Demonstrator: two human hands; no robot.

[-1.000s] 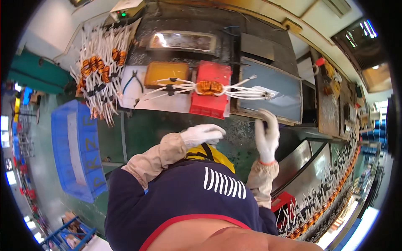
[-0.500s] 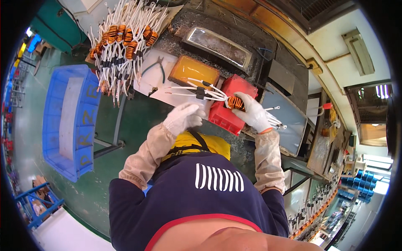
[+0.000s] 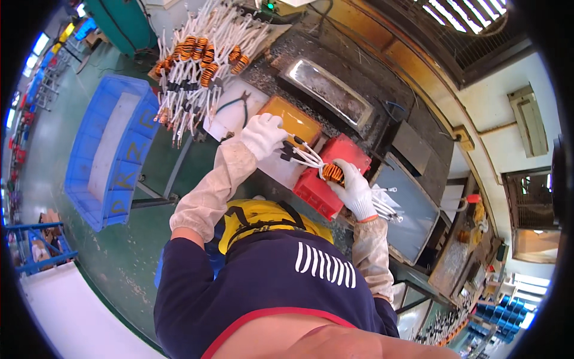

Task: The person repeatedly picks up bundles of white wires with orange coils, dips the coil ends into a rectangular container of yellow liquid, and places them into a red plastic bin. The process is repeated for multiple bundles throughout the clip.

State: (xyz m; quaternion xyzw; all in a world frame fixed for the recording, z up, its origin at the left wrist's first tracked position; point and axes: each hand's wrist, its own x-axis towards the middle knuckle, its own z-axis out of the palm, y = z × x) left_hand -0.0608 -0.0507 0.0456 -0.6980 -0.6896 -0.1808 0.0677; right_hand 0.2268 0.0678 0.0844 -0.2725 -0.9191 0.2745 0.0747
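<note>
My right hand (image 3: 357, 190), in a white glove, is closed round a toroidal coil (image 3: 332, 173) wound with copper wire. It holds the coil over a red plastic box (image 3: 320, 194). White leads (image 3: 308, 157) with black sleeves run left from the coil. At their far ends my gloved left hand (image 3: 263, 136) is closed, its fingers curled on the leads; the tips are hidden. That hand is by the near-left edge of an amber-filled tray (image 3: 302, 125). More white leads (image 3: 387, 206) with ring terminals stick out to the right beneath my right hand.
A long metal trough (image 3: 329, 90) with a shiny surface lies beyond the amber tray. Pliers (image 3: 244, 103) rest on a white board (image 3: 224, 122). A pile of similar coils (image 3: 197, 60) stands at the far left, above a blue crate (image 3: 110, 152). A grey panel (image 3: 406, 209) is at right.
My left hand has moved up and away from me, from beside the leads to closing on their ends. My right hand still holds the coil. The whole view has shifted and turned slightly.
</note>
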